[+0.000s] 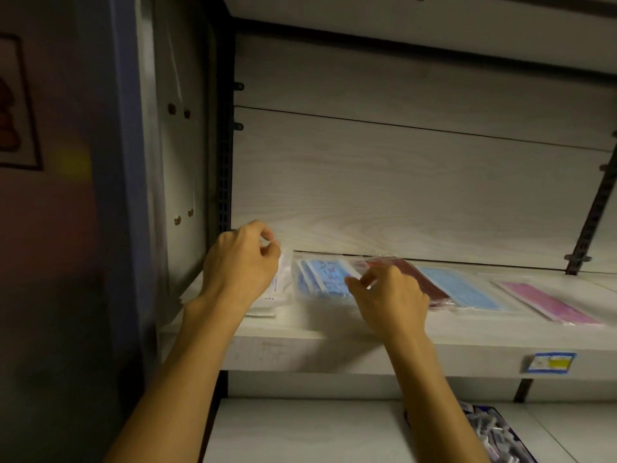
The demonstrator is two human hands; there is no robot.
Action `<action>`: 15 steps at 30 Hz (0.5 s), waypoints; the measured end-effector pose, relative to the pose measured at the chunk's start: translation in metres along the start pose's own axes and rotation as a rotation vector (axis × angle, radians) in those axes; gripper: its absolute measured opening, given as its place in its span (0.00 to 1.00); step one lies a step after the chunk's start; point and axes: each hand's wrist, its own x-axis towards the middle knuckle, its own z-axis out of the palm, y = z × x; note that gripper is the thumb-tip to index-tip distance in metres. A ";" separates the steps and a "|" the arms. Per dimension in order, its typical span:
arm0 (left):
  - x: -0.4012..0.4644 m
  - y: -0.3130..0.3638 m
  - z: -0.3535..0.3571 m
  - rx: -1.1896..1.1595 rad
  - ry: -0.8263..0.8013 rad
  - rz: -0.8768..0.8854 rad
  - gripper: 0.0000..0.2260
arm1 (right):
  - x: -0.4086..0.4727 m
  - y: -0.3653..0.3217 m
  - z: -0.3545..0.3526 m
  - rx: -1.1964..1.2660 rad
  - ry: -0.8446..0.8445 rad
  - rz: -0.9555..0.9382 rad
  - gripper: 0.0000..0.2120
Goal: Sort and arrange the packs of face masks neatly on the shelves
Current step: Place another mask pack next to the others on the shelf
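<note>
The packs of face masks lie flat in a row on the white shelf (300, 335), up at the person's chest or higher. Each pack is a thin see-through bag with soft masks inside. I think they are very light and floppy, and the plastic looks smooth, so it may slip. Nothing here would break. I think the best place to take one is at an edge or a corner, with a small pinch, or to push it flat along the shelf.

The left hand (238, 262) is at the far left end of the shelf. Its fingers (267, 233) are curled in, and the thumb and first finger seem to pinch the top edge of a white pack (278, 285) that lies under and just right of that hand. More white packs seem to lie below it, but the hand hides most of them.

The right hand (390, 295) is over the middle of the row. Its fingers (367, 275) are bent and close together, and they pinch the clear edge of the blue printed pack (320, 279), which lies just left of those fingertips. A dark red pack (420, 279) is right behind and to the right of this hand, partly under it. Further right of the hand lie a plain blue pack (464, 289) and then a pink pack (547, 302), well apart from the fingers.
</note>
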 end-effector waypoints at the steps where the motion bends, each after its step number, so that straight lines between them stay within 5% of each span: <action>1: -0.002 0.002 0.003 -0.002 -0.016 0.022 0.09 | 0.000 0.001 -0.002 -0.009 0.017 -0.014 0.15; 6: -0.017 0.013 0.017 0.051 -0.150 0.147 0.10 | -0.001 0.015 -0.009 -0.025 0.113 -0.082 0.13; 15: -0.049 0.075 0.039 0.128 -0.131 0.236 0.11 | 0.004 0.063 -0.051 -0.033 0.093 -0.171 0.10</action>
